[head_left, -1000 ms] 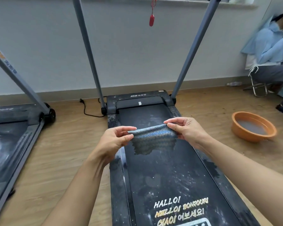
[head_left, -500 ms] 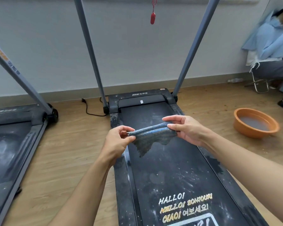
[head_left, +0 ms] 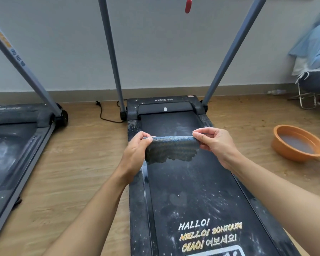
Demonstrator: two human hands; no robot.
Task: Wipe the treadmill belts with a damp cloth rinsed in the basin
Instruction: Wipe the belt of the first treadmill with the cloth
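A dark blue-grey cloth (head_left: 172, 149) hangs stretched between both hands above the black, dusty belt (head_left: 196, 191) of the middle treadmill. My left hand (head_left: 135, 154) pinches its left end and my right hand (head_left: 214, 143) pinches its right end. The cloth's lower edge hangs loose just over the belt. An orange basin (head_left: 301, 157) with grey water sits on the wooden floor to the right. A second treadmill belt (head_left: 4, 159) lies at the left.
Two grey uprights (head_left: 109, 52) rise from the middle treadmill's front, with a red safety key (head_left: 188, 5) hanging between them. A black power cable (head_left: 103, 113) lies on the floor by the wall. A folding stool (head_left: 307, 100) with blue fabric stands at the far right.
Both hands have spread and flattened the cloth, which now hangs wider and more even. The view has shifted slightly closer to the treadmill.
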